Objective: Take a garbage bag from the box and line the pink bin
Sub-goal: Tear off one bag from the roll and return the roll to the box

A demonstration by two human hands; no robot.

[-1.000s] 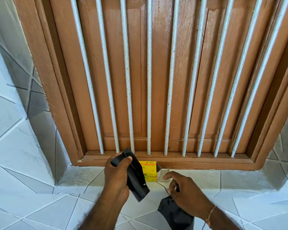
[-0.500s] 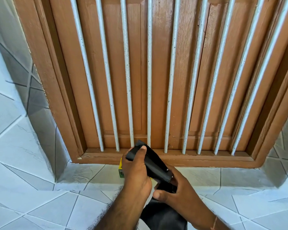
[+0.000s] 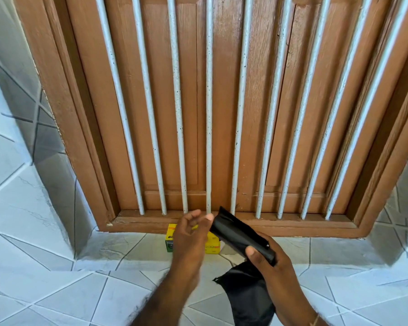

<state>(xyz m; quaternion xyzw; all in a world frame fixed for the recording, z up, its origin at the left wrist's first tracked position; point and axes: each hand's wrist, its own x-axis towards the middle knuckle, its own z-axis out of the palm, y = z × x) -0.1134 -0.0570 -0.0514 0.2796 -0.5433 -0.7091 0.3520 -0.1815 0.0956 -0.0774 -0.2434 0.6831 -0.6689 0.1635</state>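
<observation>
Hands over tiled ledge: right hand (image 3: 272, 269) clamps black bag roll (image 3: 242, 236), a loose bag (image 3: 245, 297) hanging below; left hand (image 3: 190, 234), fingers spread & empty, sits beside roll's top end. Yellow box (image 3: 172, 241) at ledge's back edge, under barred wooden window. Pink bin not in view. Risk: one-handed grip, roll may unspool or slip.

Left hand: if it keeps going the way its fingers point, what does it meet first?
Likely the black bag roll held in the right hand. The left hand is open, its fingertips right at the roll's upper end. Depth is unclear; it could pass in front.
</observation>
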